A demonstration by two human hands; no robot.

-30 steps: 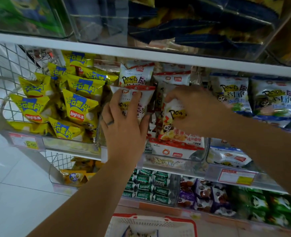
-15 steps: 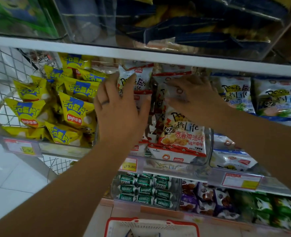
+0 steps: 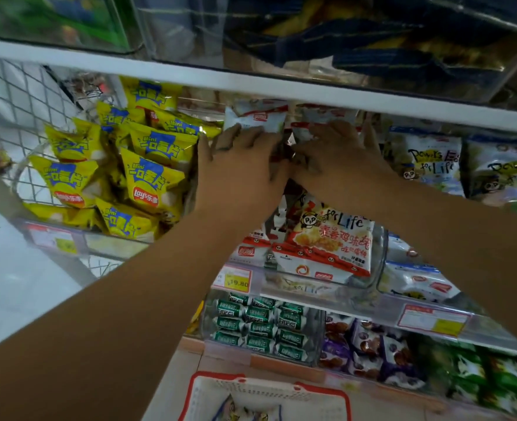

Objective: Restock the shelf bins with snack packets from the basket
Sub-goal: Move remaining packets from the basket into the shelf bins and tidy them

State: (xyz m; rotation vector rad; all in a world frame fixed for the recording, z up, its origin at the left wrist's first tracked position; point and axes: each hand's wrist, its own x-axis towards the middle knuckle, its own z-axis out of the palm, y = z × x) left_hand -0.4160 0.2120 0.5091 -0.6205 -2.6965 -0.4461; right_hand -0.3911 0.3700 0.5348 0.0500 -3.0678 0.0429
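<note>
Two hands are up at frame centre, both in the clear bin point(image 3: 378, 250) of white-and-red snack packets point(image 3: 327, 241) on the middle shelf point(image 3: 372, 308). Left hand point(image 3: 239, 168): fingers straight, laid flat on an upright white packet point(image 3: 255, 120) at the bin's back, ring point(image 3: 222, 146) on one finger. Right hand point(image 3: 339, 159): just beside it, thumbs close together, fingers spread and pressed on a second packet point(image 3: 318, 117). Neither hand is curled round anything.

Red-rimmed white basket point(image 3: 220, 377) at bottom centre, a few packets lying inside. Yellow Lay's packets point(image 3: 147, 180) piled in a wire rack point(image 3: 14, 95) at left. Blue-and-white packets point(image 3: 427, 159) at right. Price tag point(image 3: 234, 279) sits below the left forearm. Green packets point(image 3: 260, 323) and purple packets point(image 3: 366, 344) fill the lower shelf.
</note>
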